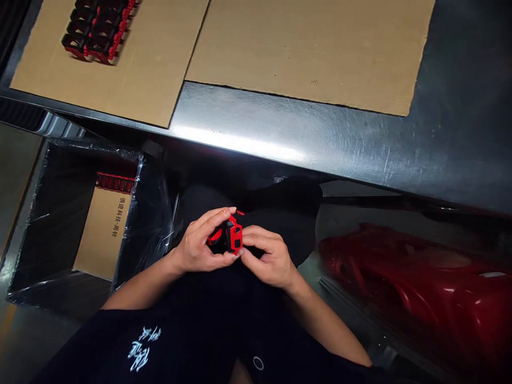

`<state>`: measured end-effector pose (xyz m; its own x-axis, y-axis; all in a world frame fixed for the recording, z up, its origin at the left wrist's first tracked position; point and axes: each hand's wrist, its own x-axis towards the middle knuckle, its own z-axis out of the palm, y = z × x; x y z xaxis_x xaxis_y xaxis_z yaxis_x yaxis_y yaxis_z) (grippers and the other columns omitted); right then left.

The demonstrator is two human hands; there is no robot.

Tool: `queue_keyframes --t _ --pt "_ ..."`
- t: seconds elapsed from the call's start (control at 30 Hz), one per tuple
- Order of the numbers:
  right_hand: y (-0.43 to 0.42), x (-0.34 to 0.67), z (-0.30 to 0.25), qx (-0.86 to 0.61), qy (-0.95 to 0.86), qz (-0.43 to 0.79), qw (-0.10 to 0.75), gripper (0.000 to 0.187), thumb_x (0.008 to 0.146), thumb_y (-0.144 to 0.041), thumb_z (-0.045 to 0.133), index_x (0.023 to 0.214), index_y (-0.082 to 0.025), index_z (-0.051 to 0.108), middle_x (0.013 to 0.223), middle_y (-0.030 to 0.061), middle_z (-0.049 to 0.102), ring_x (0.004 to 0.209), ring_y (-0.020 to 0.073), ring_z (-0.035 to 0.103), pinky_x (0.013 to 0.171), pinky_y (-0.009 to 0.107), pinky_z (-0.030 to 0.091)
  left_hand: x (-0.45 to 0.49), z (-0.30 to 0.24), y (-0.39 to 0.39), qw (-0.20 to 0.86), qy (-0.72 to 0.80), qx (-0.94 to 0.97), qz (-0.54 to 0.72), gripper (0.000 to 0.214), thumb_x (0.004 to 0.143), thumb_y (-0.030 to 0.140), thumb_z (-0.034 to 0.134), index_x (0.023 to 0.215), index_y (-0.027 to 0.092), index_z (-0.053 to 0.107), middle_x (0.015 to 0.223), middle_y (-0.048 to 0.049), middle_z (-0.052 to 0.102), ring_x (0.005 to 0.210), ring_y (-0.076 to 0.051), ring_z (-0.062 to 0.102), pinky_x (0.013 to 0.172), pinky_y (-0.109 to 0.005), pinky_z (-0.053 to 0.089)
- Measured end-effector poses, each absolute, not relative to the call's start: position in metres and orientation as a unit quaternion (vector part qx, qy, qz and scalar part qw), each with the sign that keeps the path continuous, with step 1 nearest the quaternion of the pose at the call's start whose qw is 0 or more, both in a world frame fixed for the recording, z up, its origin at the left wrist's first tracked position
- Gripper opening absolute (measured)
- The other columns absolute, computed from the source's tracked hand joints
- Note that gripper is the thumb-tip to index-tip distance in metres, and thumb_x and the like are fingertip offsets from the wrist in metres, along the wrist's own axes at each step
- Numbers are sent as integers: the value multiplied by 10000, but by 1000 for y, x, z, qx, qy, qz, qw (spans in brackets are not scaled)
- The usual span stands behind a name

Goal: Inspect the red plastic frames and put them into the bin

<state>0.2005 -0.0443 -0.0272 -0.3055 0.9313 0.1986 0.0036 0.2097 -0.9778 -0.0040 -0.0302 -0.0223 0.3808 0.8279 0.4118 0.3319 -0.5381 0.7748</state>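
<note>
A small red and black plastic part (235, 236) is held in front of my body, above my lap. My left hand (206, 242) wraps around it, thumb and fingers gripping its upper and lower edges. From the other side, my right hand (269, 255) pinches the part's right edge between thumb and fingers. Some of the part is hidden behind the left fingers. On the table's cardboard at the upper left stand rows of similar red and black parts (98, 32).
A metal table (256, 128) carries two cardboard sheets (312, 53). To my left is a plastic-lined bin (48, 224) holding cardboard (102, 229) and a row of red parts (115, 183). Large glossy red pieces (424, 277) lie at the right, below the table edge.
</note>
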Motion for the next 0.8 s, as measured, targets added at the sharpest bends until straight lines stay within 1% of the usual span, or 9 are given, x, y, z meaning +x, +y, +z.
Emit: queue_keyframes --t 0.13,0.23,0.3,0.37,0.5,0.57,0.63,0.73,0.8 --pt "-42 208 -18 -427 -584 511 465 273 847 -134 700 1094 -238 751 945 58 781 833 195 749 764 326 623 -4 -24 -31 234 367 804 405 893 770 291 818 1540 161 385 1342 -206 657 1208 -285 682 941 -418 636" --pt "-43 206 -12 -457 -587 481 463 375 793 -202 798 1157 -232 715 970 58 781 822 203 754 761 333 635 -2 -27 -31 190 361 824 394 943 815 310 789 1587 140 275 1331 -227 664 1189 -283 694 899 -406 642" --pt "-44 201 -9 -471 -601 452 461 407 756 -214 844 1140 -226 711 965 57 785 798 202 757 753 328 641 -1 -30 -32 161 358 831 394 999 845 356 772 1614 134 174 1312 -235 677 1074 -256 737 808 -362 646" --pt "-44 197 -8 -480 -609 435 457 386 747 -211 858 1106 -223 717 927 48 789 748 190 751 717 309 641 1 -33 -33 137 358 836 392 1037 863 381 760 1625 139 100 1283 -231 697 933 -217 756 719 -311 624" --pt "-44 195 -10 -478 -611 440 453 297 784 -160 810 1062 -233 736 883 35 790 675 166 719 642 289 617 1 -36 -34 106 357 842 389 1063 862 307 756 1629 158 35 1236 -206 729 801 -183 740 665 -288 597" --pt "-44 196 -12 -466 -599 464 457 304 792 -125 772 1070 -245 747 888 32 787 672 161 709 628 287 611 -1 -36 -35 105 355 844 388 1080 841 247 762 1630 167 29 1208 -188 745 768 -181 732 663 -300 605" --pt "-45 199 -15 -452 -570 507 463 326 789 -109 752 1079 -259 759 898 29 781 677 157 711 617 277 611 -2 -36 -35 117 354 845 384 1084 835 231 762 1631 191 27 1189 -166 755 754 -181 729 659 -309 615" --pt "-47 202 -22 -430 -476 618 455 311 810 -156 756 1092 -286 770 925 23 781 683 158 732 613 274 616 -3 -35 -36 143 345 843 387 1061 857 285 751 1630 236 26 1208 -148 752 759 -176 739 658 -314 626" --pt "-48 203 -27 -403 -385 708 435 286 825 -224 775 1102 -297 769 916 18 784 687 170 751 625 290 627 -3 -34 -36 167 330 839 399 1051 864 327 749 1630 232 36 1229 -161 742 779 -174 753 667 -311 632"
